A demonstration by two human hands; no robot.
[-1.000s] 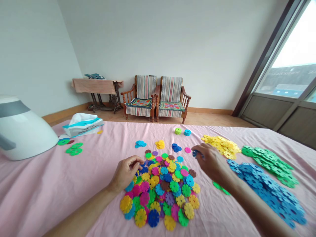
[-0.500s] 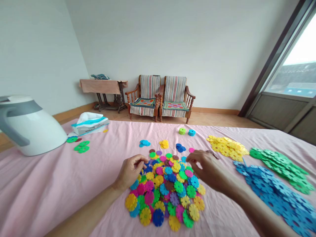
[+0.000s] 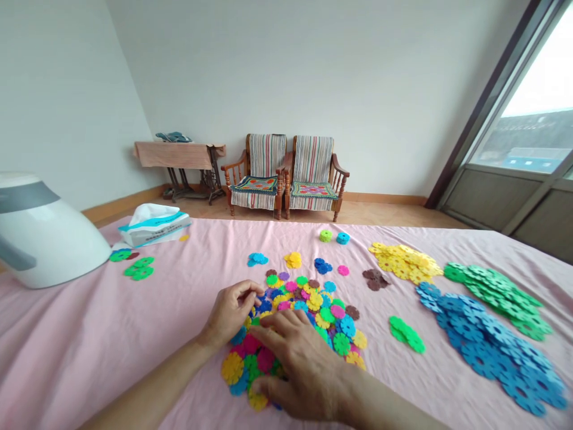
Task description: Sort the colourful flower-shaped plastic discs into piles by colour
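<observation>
A mixed heap of toothed plastic snowflake discs (image 3: 341,343) in yellow, green, pink, blue, purple and brown lies in front of me. At the heap's upper left edge is my left hand (image 3: 230,312), closed with thumb and forefinger together; anything between them is hidden. My right hand (image 3: 304,364) spreads over the middle of the heap, open and palm down, with fingertips reaching toward the left. It covers much of the lower heap. Beyond the heap lie small groups of light blue discs (image 3: 258,258), yellow discs (image 3: 293,260) and dark blue discs (image 3: 323,266), plus one pink disc (image 3: 343,270).
To the right are brown discs (image 3: 375,279), a short green row (image 3: 406,334) and big piles of yellow (image 3: 405,263), green (image 3: 501,298) and blue discs (image 3: 492,346). A kettle (image 3: 54,239) and tissue box (image 3: 154,226) stand left on the pink cloth (image 3: 89,346).
My right hand has swung from the heap's upper right edge down and left over its middle, uncovering the brown discs and short green row. My left hand stays pinched. The view has shifted slightly.
</observation>
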